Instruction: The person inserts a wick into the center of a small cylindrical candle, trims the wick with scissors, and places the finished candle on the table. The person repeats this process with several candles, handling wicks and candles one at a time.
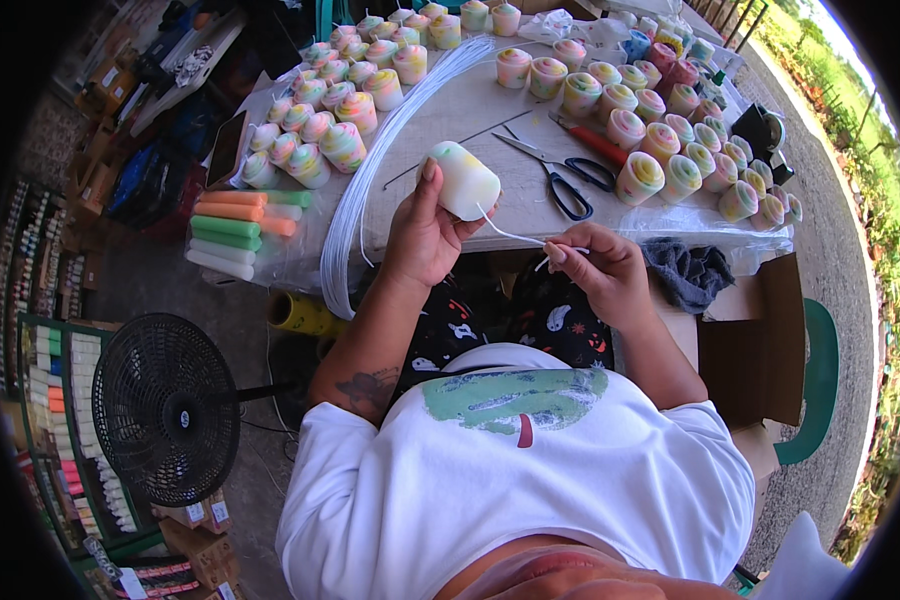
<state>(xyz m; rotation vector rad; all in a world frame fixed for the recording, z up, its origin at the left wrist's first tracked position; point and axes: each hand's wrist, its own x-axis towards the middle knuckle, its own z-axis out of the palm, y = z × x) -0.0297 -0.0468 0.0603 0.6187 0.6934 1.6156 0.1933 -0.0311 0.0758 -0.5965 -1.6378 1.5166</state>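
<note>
My left hand (pixel 422 236) is wrapped round a short white candle (pixel 466 184) with pale yellow patches. The candle is tilted, and a white wick (pixel 512 236) comes out of the end facing me. Thumb and fingers of my right hand (pixel 606 268) pinch that wick to the right of the candle, and it runs nearly straight between both hands. Black-handled scissors (pixel 560 177) lie spread on the table just beyond my hands. A long bundle of white wick strands (pixel 354 190) curves along the table left of my left hand and hangs over the edge.
Pastel swirled candles (pixel 355 112) crowd the table's left, and more candles (pixel 627 128) stand at right. Plain coloured candle sticks (pixel 232 214) lie at the left corner. A red-handled tool (pixel 595 137), dark cloth (pixel 688 273), cardboard box (pixel 760 345) and black fan (pixel 166 400) are nearby.
</note>
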